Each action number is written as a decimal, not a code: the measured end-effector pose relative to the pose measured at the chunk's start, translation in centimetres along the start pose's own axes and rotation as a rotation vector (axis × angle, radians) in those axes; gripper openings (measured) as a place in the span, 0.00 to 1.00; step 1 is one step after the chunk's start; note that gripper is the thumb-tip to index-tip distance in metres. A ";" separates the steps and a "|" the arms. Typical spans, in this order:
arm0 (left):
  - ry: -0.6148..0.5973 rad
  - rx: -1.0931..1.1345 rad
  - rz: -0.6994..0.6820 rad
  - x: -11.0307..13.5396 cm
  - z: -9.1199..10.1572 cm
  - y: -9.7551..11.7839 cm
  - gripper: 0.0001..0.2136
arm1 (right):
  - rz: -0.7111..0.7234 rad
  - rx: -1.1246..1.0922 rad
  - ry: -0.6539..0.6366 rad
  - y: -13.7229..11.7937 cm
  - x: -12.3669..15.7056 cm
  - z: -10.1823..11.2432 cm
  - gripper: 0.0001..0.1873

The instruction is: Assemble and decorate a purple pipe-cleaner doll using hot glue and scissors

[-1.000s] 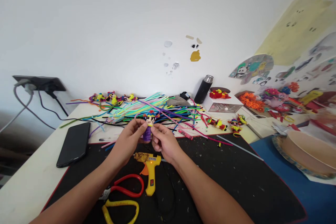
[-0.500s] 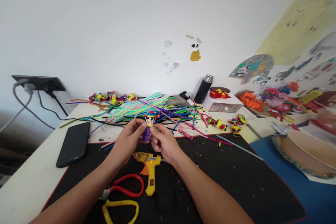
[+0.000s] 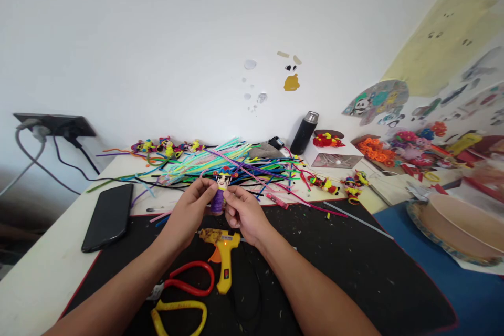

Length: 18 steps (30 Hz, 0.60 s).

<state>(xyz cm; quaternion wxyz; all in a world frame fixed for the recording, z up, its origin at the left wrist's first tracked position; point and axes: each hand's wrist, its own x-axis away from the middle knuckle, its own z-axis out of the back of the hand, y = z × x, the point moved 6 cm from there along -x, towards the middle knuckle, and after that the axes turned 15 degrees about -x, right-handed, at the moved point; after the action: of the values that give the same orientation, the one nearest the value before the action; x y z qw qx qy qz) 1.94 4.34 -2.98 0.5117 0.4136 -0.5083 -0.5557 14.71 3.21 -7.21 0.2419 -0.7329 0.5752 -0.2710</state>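
Note:
A small doll (image 3: 218, 200) with a purple body, a painted white face and a red and blue headdress is held upright between both hands. My left hand (image 3: 196, 200) pinches its left side, thumb near the face. On the other side my right hand (image 3: 244, 211) grips the body with thumb and fingertips. Just below the hands a yellow glue gun (image 3: 225, 257) lies on the black mat (image 3: 338, 262), its small light glowing orange. Beside it are the red handle (image 3: 192, 278) and the yellow handle (image 3: 179, 315) of a cutting tool, its blades hidden under my left forearm.
Behind the hands spreads a heap of coloured pipe cleaners (image 3: 220, 163). A phone (image 3: 108, 218) lies at left. Further back stand a black flask (image 3: 304, 134) and a white box (image 3: 334, 156). Finished dolls (image 3: 352, 189) lie at right, near a large bowl (image 3: 460, 226).
The whole view has shifted slightly, so things sit a little further left. Both hands keep the same hold on the doll.

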 end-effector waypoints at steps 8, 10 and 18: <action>-0.014 0.018 0.010 -0.1 -0.1 -0.1 0.23 | -0.008 0.001 0.009 -0.1 0.1 -0.2 0.26; -0.013 0.020 0.010 -0.1 0.0 0.0 0.23 | -0.006 0.003 0.006 -0.2 0.1 -0.3 0.26; 0.003 0.012 0.017 0.0 0.0 0.0 0.24 | -0.008 0.003 0.006 0.0 0.1 -0.1 0.26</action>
<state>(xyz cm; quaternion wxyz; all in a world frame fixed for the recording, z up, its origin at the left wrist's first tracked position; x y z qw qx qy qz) 1.94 4.34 -3.00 0.5147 0.4132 -0.5145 -0.5474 14.69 3.14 -7.12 0.2400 -0.7340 0.5727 -0.2750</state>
